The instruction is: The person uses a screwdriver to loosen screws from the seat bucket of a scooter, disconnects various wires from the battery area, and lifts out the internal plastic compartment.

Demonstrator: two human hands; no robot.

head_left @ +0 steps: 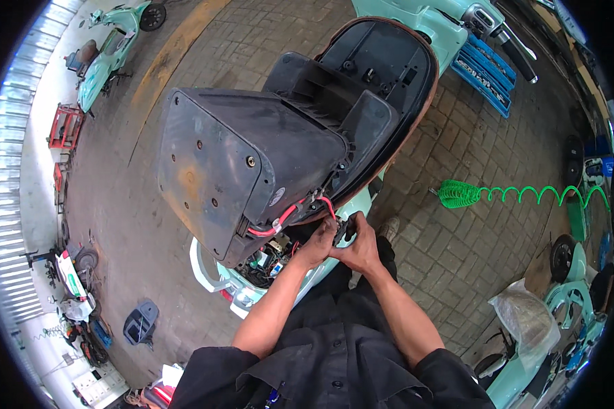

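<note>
My left hand (318,244) and my right hand (360,247) meet at the near edge of a mint-green scooter (355,206). The fingers of both are closed around a small dark part (342,232), which they mostly hide; its exact kind cannot be made out. A thick red cable (290,213) runs down to my left fingers from the side of a big black plastic storage box (252,129). This box stands tipped up, joined to the raised seat with its dark underside (382,51) showing. Below the box, an open bay (274,260) shows wires and small electrical parts.
Blue tool trays (484,75) lie at the far right, by the handlebar (515,54). A green coiled air hose (460,193) stretches across the paving to the right. Other scooters (109,58) stand around the edges. A black plastic piece (140,322) lies on the floor at left.
</note>
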